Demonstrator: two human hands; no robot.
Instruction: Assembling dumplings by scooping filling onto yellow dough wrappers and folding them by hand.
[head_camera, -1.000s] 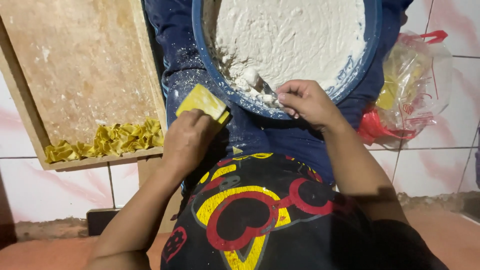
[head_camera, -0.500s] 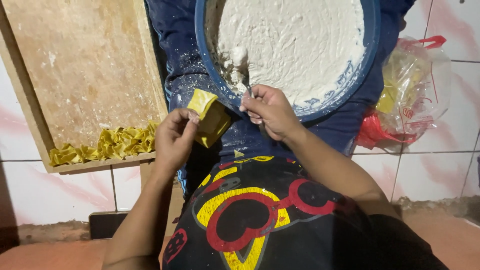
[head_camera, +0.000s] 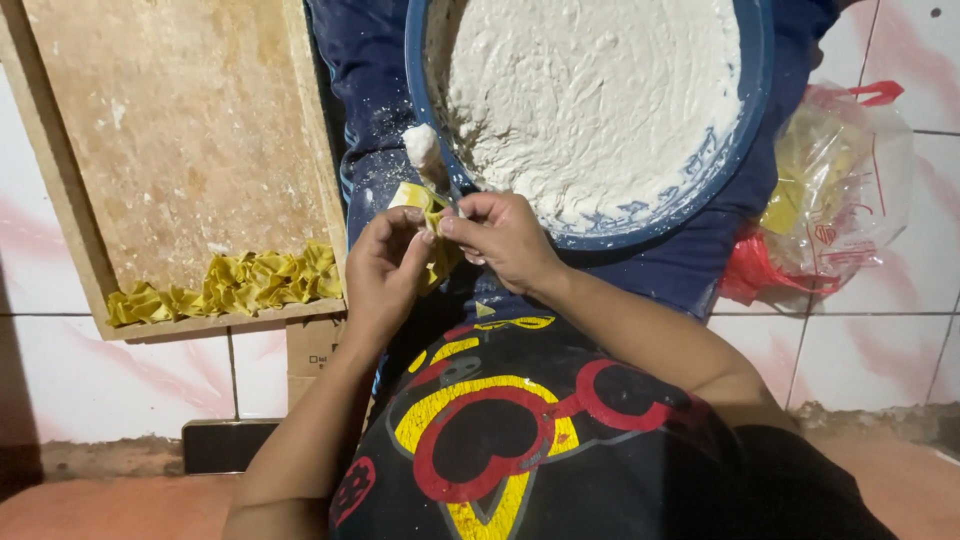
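My left hand (head_camera: 385, 268) and my right hand (head_camera: 500, 235) meet just below the rim of a big blue bowl (head_camera: 755, 110) full of white paste (head_camera: 590, 90). Between them they pinch a small yellow dough wrapper (head_camera: 418, 197). The right hand's fingers also grip a thin utensil, its tip carrying a lump of white paste (head_camera: 422, 145) above the wrapper. The bowl rests on my lap, on blue trousers dusted with flour.
A wooden board (head_camera: 180, 130) lies at the left, with a row of several folded yellow dumplings (head_camera: 230, 285) along its near edge. A clear plastic bag of yellow wrappers (head_camera: 830, 200) with red trim sits at the right on the white tiled floor.
My right hand left the bowl with a lump of paste and came to the wrapper. Both hands drew together, and the wrapper went from flat to being pinched.
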